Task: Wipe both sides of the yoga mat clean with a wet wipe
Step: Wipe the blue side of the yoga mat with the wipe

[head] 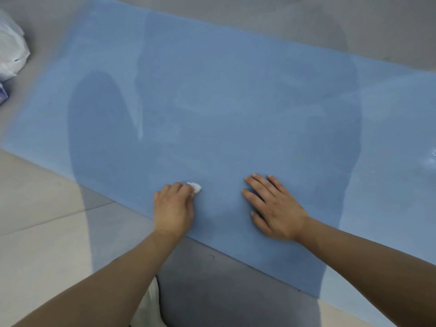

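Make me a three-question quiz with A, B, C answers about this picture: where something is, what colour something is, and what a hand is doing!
1. Where is the white plastic bag?
A. on the mat
B. on the floor, far left
C. in a hand

2. What colour is the yoga mat?
A. blue
B. green
C. red

3. What is the right hand doing?
A. making a fist
B. lying flat on the mat
C. holding the wipe

Answers: B, it lies beside the mat's left end; A, it is blue all over; B, its fingers are spread, while the left hand holds the wet wipe.
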